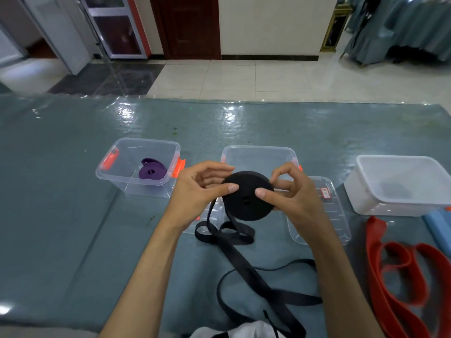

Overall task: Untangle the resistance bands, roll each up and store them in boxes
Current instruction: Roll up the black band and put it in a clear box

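Both my hands, left hand [200,189] and right hand [290,193], pinch the black band roll [246,196] between them, its tail [256,272] looped below on the surface. Loosen my thumbs, the roll likely springs open; the looped tail may snag.

1 head-worn camera looks forward and down, close over the table [73,215].

- An indoor hall or function room is suggested, not a workshop.
- A pale tiled floor [256,79] and dark wooden door [189,25] are seen.
- Draped teal furniture covers [400,28] are noted at the far right.
- A plastic-covered teal table [61,191] serves as the worktop.
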`<state>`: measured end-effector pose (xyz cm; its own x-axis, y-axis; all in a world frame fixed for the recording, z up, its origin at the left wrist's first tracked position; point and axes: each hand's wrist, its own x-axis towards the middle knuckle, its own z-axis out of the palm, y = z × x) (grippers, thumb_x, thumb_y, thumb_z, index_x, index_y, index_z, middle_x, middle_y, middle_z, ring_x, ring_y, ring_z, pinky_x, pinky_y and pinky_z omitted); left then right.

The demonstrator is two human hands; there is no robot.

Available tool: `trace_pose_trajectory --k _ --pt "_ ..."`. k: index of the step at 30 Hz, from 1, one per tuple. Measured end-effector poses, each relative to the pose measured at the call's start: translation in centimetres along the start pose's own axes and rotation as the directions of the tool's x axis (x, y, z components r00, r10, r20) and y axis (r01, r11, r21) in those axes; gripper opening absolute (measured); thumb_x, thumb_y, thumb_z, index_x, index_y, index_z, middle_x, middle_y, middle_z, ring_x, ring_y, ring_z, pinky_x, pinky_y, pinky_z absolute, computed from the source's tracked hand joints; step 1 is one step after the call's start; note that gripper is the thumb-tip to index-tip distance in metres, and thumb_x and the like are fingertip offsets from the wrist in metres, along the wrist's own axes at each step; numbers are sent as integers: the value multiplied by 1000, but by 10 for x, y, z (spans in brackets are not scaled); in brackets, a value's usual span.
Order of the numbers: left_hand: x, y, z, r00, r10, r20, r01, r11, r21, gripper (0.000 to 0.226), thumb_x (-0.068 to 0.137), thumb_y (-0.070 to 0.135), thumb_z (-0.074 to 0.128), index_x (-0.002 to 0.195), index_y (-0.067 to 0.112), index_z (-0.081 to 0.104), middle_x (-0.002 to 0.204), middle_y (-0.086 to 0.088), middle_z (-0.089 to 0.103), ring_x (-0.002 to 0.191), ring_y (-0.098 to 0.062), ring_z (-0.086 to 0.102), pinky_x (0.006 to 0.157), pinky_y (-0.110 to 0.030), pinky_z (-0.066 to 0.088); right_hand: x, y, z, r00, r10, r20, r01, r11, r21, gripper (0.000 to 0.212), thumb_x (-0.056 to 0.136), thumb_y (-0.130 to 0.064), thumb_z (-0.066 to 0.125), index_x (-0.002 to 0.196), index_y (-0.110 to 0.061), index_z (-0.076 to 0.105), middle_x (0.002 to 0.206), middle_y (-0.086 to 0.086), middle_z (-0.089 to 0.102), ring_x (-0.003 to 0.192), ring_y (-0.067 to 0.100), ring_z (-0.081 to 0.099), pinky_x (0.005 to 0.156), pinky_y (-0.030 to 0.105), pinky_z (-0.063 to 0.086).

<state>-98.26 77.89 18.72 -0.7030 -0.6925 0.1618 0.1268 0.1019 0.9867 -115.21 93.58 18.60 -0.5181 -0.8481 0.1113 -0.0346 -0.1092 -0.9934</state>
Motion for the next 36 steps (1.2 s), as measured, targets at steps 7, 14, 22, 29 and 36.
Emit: trace_pose_trajectory --k 7,14,22,29,36 --pt "-1 4 10 1000 -20 16 21 999 -46 31 76 14 86 106 25 83 106 -1 81 102 -17 76 92 -26 58 2 -2 -6 994 -103 -30 105 993 46 43 90 -6 81 126 -27 70 98 11 82 90 32 81 74 40 66" --pt "1 9 7 999 4 -34 -1 995 96 27 77 7 92 98 18 80 95 3 81 91 -11 77 84 -20 57 7 4 -6 999 -40 4 40 999 -16 37 82 -11 89 99 -21 58 100 14 77 89 36 79 73 59 65" --pt "-4 -1 14 998 -6 -56 6 1000 -3 35 81 2 86 102 30 82 106 0 82 99 -15 78 86 -20 58 5 8 -4 968 -154 -198 161 987 17 34 83 -13 88 107 -27 70 100 15 74 98 39 75 80 59 64" --pt "2 2 11 994 -4 -107 0 1000 -31 19 80 6 90 89 20 82 94 -8 82 92 -20 79 85 -22 59 4 11 -5 999 -27 23 27 1000 9 49 85 -8 85 122 -30 60 102 10 79 91 30 80 71 47 67" --pt "0 -2 15 998 -23 -51 18 996 -83 27 86 4 82 104 24 83 108 -5 82 101 -19 78 88 -23 59 3 16 0 985 -126 -116 133 990 54 38 80 -12 89 109 -29 72 108 7 80 102 29 78 75 40 66"
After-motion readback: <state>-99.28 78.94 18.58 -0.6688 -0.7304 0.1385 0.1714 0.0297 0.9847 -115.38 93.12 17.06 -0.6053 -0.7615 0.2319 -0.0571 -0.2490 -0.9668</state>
